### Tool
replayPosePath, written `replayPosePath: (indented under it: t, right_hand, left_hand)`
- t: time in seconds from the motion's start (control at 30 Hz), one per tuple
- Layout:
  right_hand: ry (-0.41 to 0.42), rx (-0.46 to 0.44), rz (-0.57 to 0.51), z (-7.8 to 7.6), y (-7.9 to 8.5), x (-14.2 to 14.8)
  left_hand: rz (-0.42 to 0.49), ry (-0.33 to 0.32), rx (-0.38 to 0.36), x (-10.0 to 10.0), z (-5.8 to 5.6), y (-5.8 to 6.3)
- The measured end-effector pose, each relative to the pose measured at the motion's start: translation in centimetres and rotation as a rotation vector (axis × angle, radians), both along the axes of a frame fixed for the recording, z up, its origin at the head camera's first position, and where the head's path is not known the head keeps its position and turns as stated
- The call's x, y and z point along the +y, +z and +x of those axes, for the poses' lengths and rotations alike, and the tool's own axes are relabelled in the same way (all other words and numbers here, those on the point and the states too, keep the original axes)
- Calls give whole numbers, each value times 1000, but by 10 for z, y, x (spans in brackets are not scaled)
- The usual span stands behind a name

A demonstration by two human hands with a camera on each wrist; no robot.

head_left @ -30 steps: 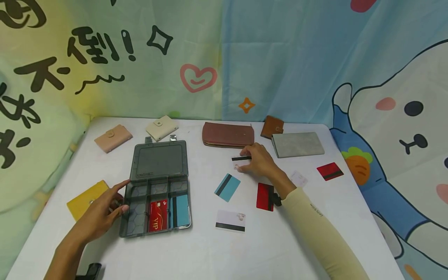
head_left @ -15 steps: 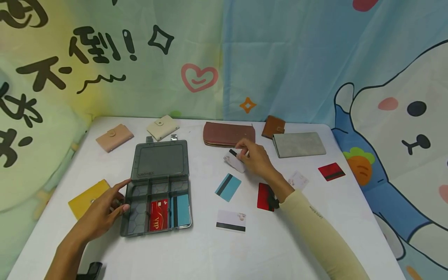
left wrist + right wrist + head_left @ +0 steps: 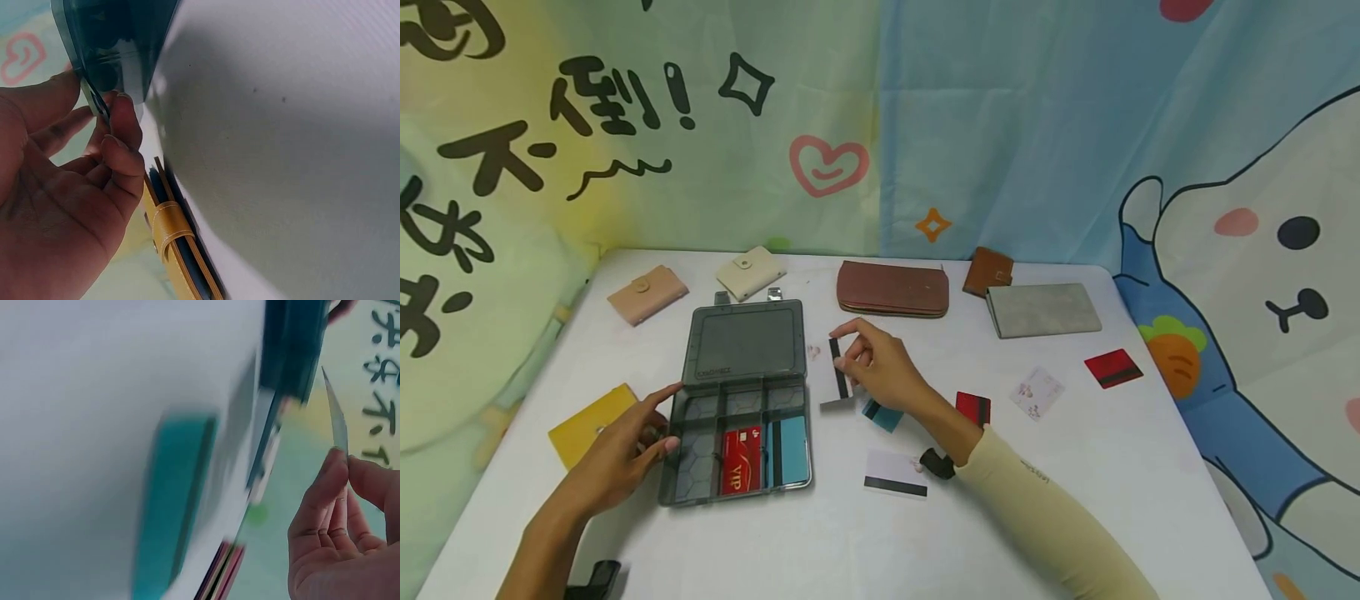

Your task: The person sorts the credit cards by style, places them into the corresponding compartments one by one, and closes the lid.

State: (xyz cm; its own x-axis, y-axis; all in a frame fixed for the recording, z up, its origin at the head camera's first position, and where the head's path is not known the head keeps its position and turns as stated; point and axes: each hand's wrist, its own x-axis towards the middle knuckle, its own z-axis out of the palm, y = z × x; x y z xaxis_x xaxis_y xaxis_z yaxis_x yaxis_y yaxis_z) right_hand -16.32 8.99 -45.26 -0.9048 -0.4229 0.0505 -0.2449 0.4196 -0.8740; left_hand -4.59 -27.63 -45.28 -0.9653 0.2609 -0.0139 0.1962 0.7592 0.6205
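My right hand [image 3: 887, 367] pinches a white card with a black stripe [image 3: 838, 367] between thumb and fingers, above the table just right of the box. In the right wrist view that white card [image 3: 338, 422] shows edge-on, standing up from the fingertips. My left hand [image 3: 621, 450] holds the left side of a grey transparent compartment box [image 3: 745, 342], its lid lying back. The left wrist view shows thumb and fingers pinching the box's edge [image 3: 94, 103]. A red VIP card [image 3: 741, 460] and a blue striped card [image 3: 792, 450] lie in its front compartments.
On the table lie a blue card [image 3: 882, 415], a white striped card [image 3: 895, 473], red cards [image 3: 1114, 367] and a pale patterned card [image 3: 1037, 393]. A yellow wallet [image 3: 587, 425] sits left; a brown wallet [image 3: 892, 289], a grey wallet [image 3: 1043, 310] and several others line the back.
My right hand has lifted the white striped card from near the brown wallet and carried it left toward the box, tilting it. The left hand stays at the box.
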Motion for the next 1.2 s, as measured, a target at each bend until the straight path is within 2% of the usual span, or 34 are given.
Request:
replayPosePath:
  t: [0.2,0.5,0.67,0.87,0.97,1.1,1.2]
  right_hand:
    - [87,-89,-103,18,3,-41]
    - [189,-132,-113,46,4,-98]
    - [212,-125,-8,59,3,-124]
    - [225,-79,155,64,3,-134]
    - [273,-45,184,63,2,-132]
    - [373,51,269,63,2,-131]
    - [401,86,288,64,2,-130]
  left_hand:
    - [1,6,-10,0,0,0]
    - [-4,13,2,0,1,0]
    - [-11,7,33,0,1,-1]
    - [-1,8,5,1,0,-1]
    - [-5,14,-5,0,0,-1]
    - [-15,22,-13,-1,0,0]
    - [-13,18,-16,0,0,0]
